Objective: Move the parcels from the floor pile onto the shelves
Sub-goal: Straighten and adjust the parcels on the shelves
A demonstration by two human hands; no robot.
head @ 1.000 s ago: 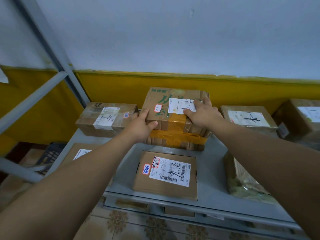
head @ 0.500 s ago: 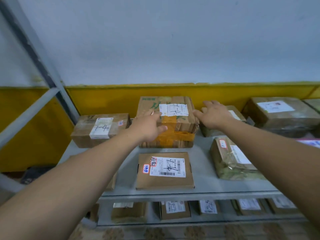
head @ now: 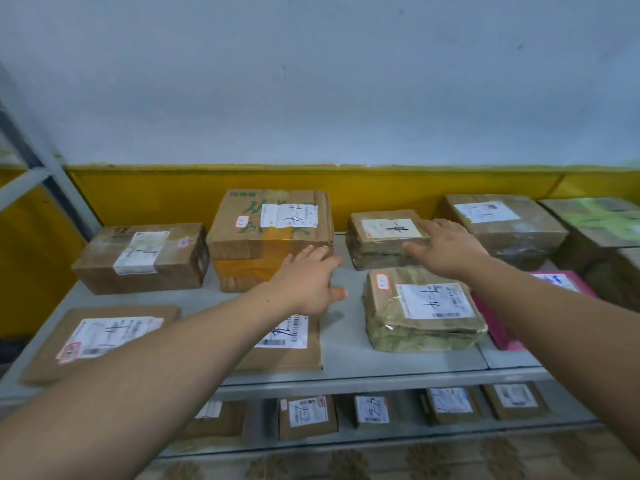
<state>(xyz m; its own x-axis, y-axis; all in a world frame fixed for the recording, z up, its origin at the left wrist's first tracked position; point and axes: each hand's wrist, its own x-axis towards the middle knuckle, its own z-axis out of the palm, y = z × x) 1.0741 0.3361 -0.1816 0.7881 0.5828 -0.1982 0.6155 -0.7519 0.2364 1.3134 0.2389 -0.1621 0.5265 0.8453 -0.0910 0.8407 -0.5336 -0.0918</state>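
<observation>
The taped parcel (head: 270, 237) stands on the shelf (head: 346, 344). The left hand (head: 308, 278), fingers spread, is at its front right corner. The right hand (head: 446, 249), also spread, is above the neighbouring parcel (head: 377, 240).

Brown parcels (head: 270, 233) with white labels (head: 289, 215), 1 pink parcel (head: 498, 327), grey shelf (head: 346, 351), yellow wall band (head: 207, 192).

Two bare arms and hands of one person, seen from a head-worn camera.
The left hand (head: 308, 282) and right hand (head: 446, 251) are uncovered, and the left forearm (head: 173, 368) and right forearm (head: 554, 317) are bare all the way to the picture's lower edges.
</observation>
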